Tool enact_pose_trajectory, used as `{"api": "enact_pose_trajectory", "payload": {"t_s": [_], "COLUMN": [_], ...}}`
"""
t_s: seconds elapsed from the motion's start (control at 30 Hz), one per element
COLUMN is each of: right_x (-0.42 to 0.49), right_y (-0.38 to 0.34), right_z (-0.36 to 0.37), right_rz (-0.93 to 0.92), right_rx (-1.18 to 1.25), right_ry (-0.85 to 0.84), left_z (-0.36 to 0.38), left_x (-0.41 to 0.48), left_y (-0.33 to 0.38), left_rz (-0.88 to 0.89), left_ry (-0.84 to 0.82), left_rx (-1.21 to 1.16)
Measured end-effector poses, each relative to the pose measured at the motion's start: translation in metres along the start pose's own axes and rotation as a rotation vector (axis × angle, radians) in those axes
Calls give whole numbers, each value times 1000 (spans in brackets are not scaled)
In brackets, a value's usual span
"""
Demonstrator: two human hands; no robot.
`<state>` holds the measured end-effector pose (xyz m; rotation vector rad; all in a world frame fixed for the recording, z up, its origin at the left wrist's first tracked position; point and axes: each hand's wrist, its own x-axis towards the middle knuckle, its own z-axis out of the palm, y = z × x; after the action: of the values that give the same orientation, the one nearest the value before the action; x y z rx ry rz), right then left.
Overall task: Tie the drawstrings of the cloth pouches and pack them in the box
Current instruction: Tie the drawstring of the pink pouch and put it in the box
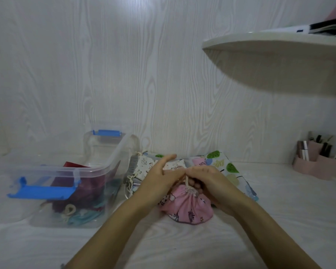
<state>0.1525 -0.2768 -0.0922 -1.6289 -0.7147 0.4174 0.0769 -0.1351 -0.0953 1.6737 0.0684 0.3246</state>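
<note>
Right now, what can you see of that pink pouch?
The pink pouch is soft printed cloth with small cartoon figures, its mouth drawn shut into gathers. It sits plump and upright on the white table. A pale cord rises from its neck, pinched by the left grip and right grip, whose wrists flank it.

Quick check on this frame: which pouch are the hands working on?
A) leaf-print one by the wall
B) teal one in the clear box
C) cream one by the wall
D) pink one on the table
D: the left hand and right hand both pinch the drawstring above the gathered neck of the pink pouch, which sits on the table, outside the clear box.
</note>
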Motion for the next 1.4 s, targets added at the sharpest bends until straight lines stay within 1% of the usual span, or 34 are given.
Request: {"api": "enact_pose_trajectory", "payload": {"t_s": [0.1, 0.27, 0.33, 0.4, 0.5, 0.53, 0.57, 0.63, 0.67, 0.73, 0.8, 0.83, 0.87, 0.9, 0.97, 1.1, 1.27, 1.4], "right_x": [4, 6, 5, 6, 7, 7, 6, 5, 4, 3, 1, 1, 1, 1, 1, 1, -1, -3], "right_y": [3, 3, 4, 4, 4, 3, 3, 2, 1, 1, 0, 0, 1, 1, 1, 1, -5, -4], "right_z": [-3, -4, -4, -6, -12, -13, -14, -12, -10, -7, -4, -4, -4, -4, -4, -2, -2, 0], "right_rz": [13, -44, -46, -34, -35, -34, -36, -46, -55, -84, -118, -134, -149, -162, -183, -167, -200, -227], "right_rx": [159, 265, 268, 257, 223, 215, 210, 178, 146, 79, 47, 37, 16, -12, -46, -15, -51, -126], "right_ry": [41, 20, 26, 81, 171, 190, 197, 179, 164, 131, 101, 95, 98, 105, 118, 161, 185, 201], "left_z": [-3, -4, -3, -1, -3, -5, -6, -5, -3, 1, 4, 6, 6, 6, 5, -4, -7, -9], "left_x": [2, 4, 4, 5, 8, 9, 9, 6, 4, 3, 2, 2, 2, 3, 6, 10, 10, 11], "left_y": [-4, -4, -3, -3, -4, -4, -6, -9, -11, -13, -9, -7, -6, -7, -10, -13, -9, -12], "left_rz": [-23, 87, 121, 130, 97, 88, 66, 48, 84, 244, 342, 333, 319, 299, 298, 302, 281, 244], "left_ry": [8, 111, 152, 248, 449, 494, 503, 489, 478, 406, 230, 132, 69, 44, 65, 118, 37, 78], "left_rx": [5, -48, 42, 105, 74, 107, 170, 352, 449, 551, 437, 352, 277, 230, 203, 228, 254, 306]}}
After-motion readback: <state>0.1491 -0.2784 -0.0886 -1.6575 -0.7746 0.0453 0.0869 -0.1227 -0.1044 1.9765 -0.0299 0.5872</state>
